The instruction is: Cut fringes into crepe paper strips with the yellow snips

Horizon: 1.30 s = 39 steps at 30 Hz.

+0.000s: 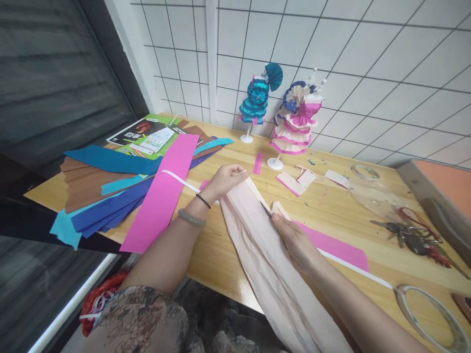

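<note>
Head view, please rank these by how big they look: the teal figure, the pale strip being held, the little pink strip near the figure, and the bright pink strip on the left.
1. Pale strip, running out of frame
2. Bright pink strip on the left
3. Teal figure
4. Little pink strip

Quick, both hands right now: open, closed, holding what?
Left hand: closed, pinching the far end of the pale pink crepe paper.
Right hand: closed around the scissors, blades at the paper's edge.
</note>
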Tool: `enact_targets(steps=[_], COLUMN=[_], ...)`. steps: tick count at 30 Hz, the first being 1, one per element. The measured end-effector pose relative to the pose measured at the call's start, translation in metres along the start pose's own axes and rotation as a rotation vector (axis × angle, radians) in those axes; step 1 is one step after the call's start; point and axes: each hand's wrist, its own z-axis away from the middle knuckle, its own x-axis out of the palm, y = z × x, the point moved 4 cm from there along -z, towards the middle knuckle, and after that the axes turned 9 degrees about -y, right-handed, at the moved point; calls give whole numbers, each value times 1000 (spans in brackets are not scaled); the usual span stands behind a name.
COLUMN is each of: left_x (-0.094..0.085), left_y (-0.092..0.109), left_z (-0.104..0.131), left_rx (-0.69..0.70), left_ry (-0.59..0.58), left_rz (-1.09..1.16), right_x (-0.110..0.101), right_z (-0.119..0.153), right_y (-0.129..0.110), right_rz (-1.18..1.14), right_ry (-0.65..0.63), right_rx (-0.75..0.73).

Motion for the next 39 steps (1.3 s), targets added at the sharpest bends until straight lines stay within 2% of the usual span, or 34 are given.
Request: enact_targets(steps=[12,19,23,28,34,39], left_x=[0,0,0,0,-1,-1], left_y=[-2,-1,0,0,-1,-2], left_z=[-1,-1,0,0,0,0], left_rx=[0,4,-1,-5,0,5], left_ry=[2,4,-3,-8,-5,4], left_rz=[-1,-1,3,9,6,-6], right_x=[6,2,3,1,1,-1], right_z=[-1,-3,-5,-3,1,3], right_y=[-2,-3,-1,-3,-2,2], right_rz=[-58,33,-24,-10,-50,-44], right_ry=[-70,24,-36,10,-46,-33], right_rx=[-30,-88,-69,-65,6,43])
